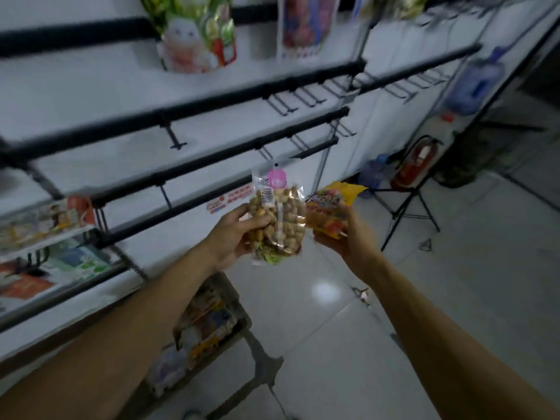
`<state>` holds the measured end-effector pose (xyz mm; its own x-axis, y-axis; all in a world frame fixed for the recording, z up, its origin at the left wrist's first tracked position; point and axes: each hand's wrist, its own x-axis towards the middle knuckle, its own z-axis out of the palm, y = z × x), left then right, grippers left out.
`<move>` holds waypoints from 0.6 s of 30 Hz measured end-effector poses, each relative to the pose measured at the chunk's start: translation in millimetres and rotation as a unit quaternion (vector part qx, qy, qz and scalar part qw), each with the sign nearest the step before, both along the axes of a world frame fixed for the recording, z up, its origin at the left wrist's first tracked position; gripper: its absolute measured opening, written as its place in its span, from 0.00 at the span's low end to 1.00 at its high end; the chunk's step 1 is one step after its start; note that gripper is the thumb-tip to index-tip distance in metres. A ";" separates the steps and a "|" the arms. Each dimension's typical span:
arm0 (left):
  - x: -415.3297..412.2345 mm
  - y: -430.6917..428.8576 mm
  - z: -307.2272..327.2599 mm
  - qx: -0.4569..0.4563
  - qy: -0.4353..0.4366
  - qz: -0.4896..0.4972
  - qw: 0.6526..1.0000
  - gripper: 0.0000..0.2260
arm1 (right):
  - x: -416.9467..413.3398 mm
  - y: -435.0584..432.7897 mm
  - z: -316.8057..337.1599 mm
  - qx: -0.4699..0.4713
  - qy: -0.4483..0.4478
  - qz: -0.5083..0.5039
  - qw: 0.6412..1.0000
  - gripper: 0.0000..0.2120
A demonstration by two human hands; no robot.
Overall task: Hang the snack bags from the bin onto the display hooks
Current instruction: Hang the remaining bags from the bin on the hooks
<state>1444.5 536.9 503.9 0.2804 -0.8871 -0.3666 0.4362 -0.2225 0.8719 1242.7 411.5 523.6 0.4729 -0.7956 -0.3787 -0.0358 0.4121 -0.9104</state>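
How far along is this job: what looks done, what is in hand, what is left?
Done: two bags already hang on the top row, a green bag and a pale bag. In hand: the left hand grips a clear bag of nuts, the right hand holds a yellow bag; neither is on a hook. Left: more bags lie in the bin below, and most hooks are bare.
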 end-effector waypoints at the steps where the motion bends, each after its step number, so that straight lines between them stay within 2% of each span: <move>1: -6.0 -7.2 15.8 -0.011 -0.011 -0.013 1.000 0.24 | -10.6 -7.4 14.3 0.008 -0.018 -0.014 1.000 0.15; 4: -29.1 -33.6 68.6 -0.038 -0.045 -0.045 0.997 0.23 | -49.6 -31.4 63.3 0.014 -0.065 -0.059 0.996 0.20; 8: -50.9 -57.9 127.2 -0.071 -0.090 -0.072 0.991 0.25 | -85.5 -50.2 120.8 0.023 -0.112 -0.072 0.991 0.19; 11: -63.0 -76.7 158.7 -0.105 -0.089 -0.080 0.987 0.27 | -100.6 -61.8 150.3 0.003 -0.113 -0.066 0.991 0.19; 14: -70.4 -87.2 185.8 -0.124 -0.096 -0.074 0.985 0.25 | -105.2 -70.3 167.3 -0.014 -0.115 -0.060 0.992 0.23; 18: -60.4 -95.2 216.2 -0.143 -0.126 -0.076 0.979 0.24 | -102.7 -83.0 185.8 -0.018 -0.128 -0.057 0.990 0.17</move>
<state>1384.1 441.7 720.1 0.1860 -0.9820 -0.0324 0.1791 0.0014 0.9838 1140.0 328.5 709.4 0.4568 -0.8598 -0.2284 0.2430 0.3676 -0.8977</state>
